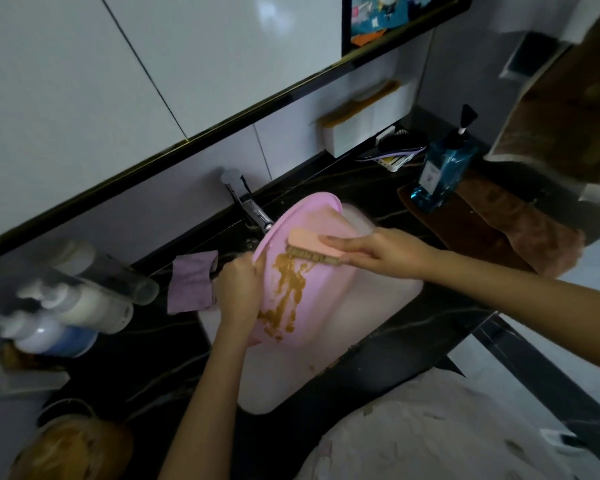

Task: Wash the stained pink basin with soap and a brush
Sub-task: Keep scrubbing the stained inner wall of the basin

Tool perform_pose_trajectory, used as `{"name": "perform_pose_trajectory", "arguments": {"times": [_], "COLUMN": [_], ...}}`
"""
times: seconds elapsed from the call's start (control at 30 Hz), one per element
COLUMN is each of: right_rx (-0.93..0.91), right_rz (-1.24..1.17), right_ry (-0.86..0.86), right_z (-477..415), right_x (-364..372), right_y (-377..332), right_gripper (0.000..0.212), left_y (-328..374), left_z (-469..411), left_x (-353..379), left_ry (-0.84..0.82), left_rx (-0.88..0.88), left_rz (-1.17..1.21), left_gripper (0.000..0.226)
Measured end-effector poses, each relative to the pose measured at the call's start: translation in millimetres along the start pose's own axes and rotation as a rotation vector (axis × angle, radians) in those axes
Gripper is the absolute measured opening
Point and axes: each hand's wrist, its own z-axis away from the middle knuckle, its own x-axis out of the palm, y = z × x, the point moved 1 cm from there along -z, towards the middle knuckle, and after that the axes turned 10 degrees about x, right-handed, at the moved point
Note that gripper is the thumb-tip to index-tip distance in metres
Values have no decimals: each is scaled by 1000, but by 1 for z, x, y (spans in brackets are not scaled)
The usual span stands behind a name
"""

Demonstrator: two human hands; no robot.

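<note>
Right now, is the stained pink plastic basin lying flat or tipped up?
Tipped up: pink plastic basin leans on its edge in the white sink, left hand gripping its rim.

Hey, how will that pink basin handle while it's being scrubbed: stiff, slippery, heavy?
Probably light: the left hand holds the basin by its rim, tilted in the sink. Likely slippery where the brown smear runs down it. It looks like thin plastic, so it may flex a little under the brush.

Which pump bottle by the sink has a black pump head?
The clear blue bottle right of the sink, on the brown cloth; the left bottles have white pumps.
</note>
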Motion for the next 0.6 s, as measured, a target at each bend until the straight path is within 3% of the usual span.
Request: {"name": "perform_pose_trajectory", "arguments": {"times": [0.13, 0.23, 0.33, 0.4, 0.5, 0.6], "right_rx": [260, 179, 12, 70, 299, 221], "right_rz": [-53, -225, -112, -59, -180, -332], "right_ry": [88, 124, -3, 3, 113, 217], "right_z": [-30, -21, 4, -3, -35, -38], "right_x": [-10, 8, 14, 11, 7, 15], "right_y": [43, 19, 12, 32, 45, 9], "right_gripper": [42, 36, 46, 43, 44, 43], "left_y": [0, -2, -12, -13, -9, -12], "left_z": [-1, -5, -4, -4, -12, -13], "left_x": [0, -1, -6, -8, -5, -1], "left_ry": [10, 18, 63, 78, 63, 69], "left_rx": [-24, -53, -103, -131, -131, -147], "left_rz": [-21, -20, 55, 98, 92, 110], "left_gripper": [43, 45, 50, 52, 49, 51]}}
